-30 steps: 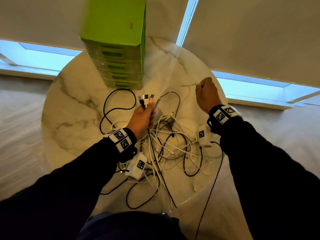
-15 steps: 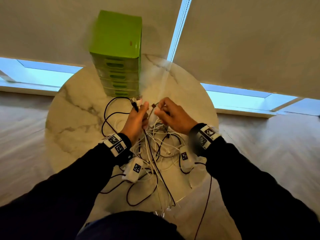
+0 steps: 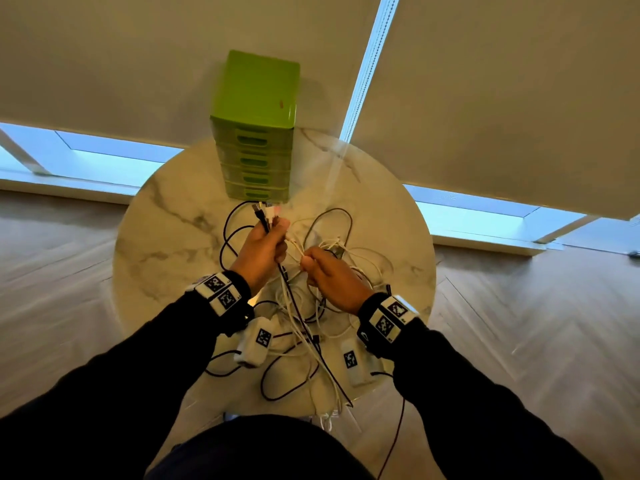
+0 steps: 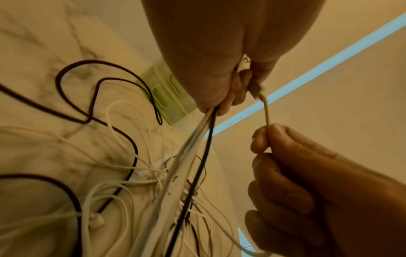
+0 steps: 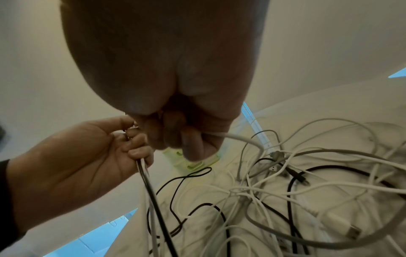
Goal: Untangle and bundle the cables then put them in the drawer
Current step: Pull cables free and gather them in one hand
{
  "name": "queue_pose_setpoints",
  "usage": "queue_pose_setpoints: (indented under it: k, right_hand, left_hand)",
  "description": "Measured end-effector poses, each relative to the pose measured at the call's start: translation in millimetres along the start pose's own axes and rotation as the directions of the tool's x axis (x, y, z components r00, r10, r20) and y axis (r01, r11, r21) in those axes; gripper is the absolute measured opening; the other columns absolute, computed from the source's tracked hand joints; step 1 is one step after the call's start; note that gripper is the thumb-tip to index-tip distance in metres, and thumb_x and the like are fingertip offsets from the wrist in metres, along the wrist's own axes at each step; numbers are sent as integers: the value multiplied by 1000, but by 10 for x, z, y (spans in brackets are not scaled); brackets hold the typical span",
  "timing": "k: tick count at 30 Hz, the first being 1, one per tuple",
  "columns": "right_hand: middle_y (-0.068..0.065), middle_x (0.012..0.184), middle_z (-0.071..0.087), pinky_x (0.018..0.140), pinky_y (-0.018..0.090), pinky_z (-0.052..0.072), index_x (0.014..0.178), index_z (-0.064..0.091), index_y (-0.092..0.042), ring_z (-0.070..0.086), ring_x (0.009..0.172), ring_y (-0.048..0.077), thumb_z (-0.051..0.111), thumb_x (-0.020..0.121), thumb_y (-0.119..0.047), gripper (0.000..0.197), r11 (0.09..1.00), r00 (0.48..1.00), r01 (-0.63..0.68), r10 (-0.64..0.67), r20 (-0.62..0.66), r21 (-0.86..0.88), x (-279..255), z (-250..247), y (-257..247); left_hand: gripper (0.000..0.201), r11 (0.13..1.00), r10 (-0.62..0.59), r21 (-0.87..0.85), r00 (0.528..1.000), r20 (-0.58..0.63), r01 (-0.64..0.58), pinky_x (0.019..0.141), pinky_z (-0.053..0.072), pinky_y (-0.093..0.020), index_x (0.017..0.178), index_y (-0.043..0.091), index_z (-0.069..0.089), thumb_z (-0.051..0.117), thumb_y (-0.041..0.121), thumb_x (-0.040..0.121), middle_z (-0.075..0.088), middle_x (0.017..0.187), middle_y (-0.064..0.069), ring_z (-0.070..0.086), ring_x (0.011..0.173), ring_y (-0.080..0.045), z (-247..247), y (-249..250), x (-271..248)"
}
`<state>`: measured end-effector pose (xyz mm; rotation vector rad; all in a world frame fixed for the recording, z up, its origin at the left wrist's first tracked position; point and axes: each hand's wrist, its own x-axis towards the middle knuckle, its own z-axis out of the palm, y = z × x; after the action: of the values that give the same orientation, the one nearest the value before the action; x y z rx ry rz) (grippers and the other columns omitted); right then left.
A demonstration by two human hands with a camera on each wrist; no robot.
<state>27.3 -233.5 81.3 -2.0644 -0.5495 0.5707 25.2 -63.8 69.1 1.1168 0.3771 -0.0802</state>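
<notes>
A tangle of white and black cables [image 3: 311, 306] lies on the round marble table [image 3: 166, 244]. My left hand [image 3: 266, 244] grips a bunch of cable ends, their plugs [image 3: 265, 211] sticking up above the fist; white and black strands [image 4: 193, 147] hang down from it. My right hand [image 3: 327, 268] pinches one white cable [image 4: 266, 114] just below its plug, which is tucked into the left fist. The white cable [image 5: 237, 137] trails from the right hand into the pile. The green drawer unit [image 3: 258, 133] stands at the table's far side with all drawers closed.
Black cable loops [image 3: 232, 237] lie left of the hands and near the table's front edge [image 3: 287, 386]. White wrist-camera units [image 3: 256, 341] hang below both wrists. Wooden floor surrounds the table; roller blinds and low windows are behind it.
The right hand came in from the far right with a white cable end, passed the plug to the left fist, and now holds the cable lower down. The view tilted upward.
</notes>
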Motion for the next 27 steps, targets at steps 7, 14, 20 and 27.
queue_pose_setpoints:
  k: [7,14,20,27]
  right_hand:
    - [0,77,57,65,30,46,97,49,-16,53,68,15,38,109,-32,22,1000,981,30,-29,-194,0,-17,-19,-185]
    - [5,98,67,81,44,55,114,54,-19,65,87,22,36,108,-33,23,1000,992,9,-11,-125,-14,117,112,-136]
    - [-13,75,54,72,27,43,88,55,-22,51,68,2,35,108,-36,32,998,998,-1,-3,-61,-70,44,112,-55]
    - [-7,68,46,69,22,37,76,51,-15,42,63,6,38,108,-39,41,996,993,-70,65,101,47,-195,22,391]
  left_hand:
    - [17,997,-7,-71,998,58,11,58,23,-24,94,27,53,66,37,93,34,69,9,29,58,-6,87,-19,-116]
    - [18,999,12,-40,995,97,-8,71,46,-31,105,21,60,62,37,97,61,74,6,57,75,-12,204,-64,-158]
    - [43,999,5,53,1000,-28,-4,56,34,-27,113,10,60,46,50,103,42,72,5,36,58,-9,105,-82,8]
    - [31,985,110,-113,981,-161,-130,56,44,-28,86,23,56,43,43,106,40,67,4,44,57,-12,-17,303,156]
